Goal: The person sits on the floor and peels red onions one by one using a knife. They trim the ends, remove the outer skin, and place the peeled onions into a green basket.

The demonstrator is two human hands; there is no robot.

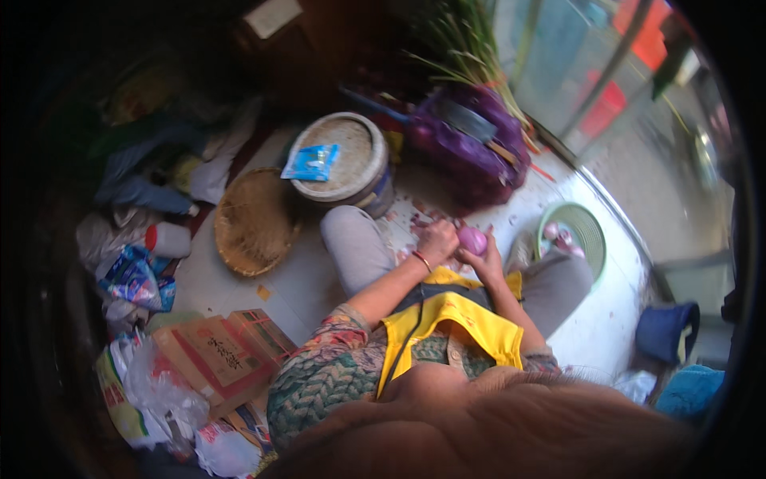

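Note:
A purple onion (472, 239) is held in my right hand (488, 262), its fingers wrapped round it from the right. Just left of it, my left hand (437, 241) is closed, a red band at its wrist. Whatever its fingers grip is too small to make out. Reddish skins (420, 219) lie scattered on the floor beyond my hands. To the right, past my knee, a pale green basket (592, 231) holds several purple-white onions (558, 235). Farther off stands a full purple mesh bag (487, 180), with a broad-bladed cleaver (469, 122) lying on it.
A lidded bucket (375, 195) with a blue packet (313, 163) on top stands ahead. Left of it is a round wicker basket (239, 223). A cardboard box (211, 351) and plastic bags (163, 383) lie at left. Long green stalks (471, 48) rise behind the mesh bag. A dark blue bucket (664, 331) stands right.

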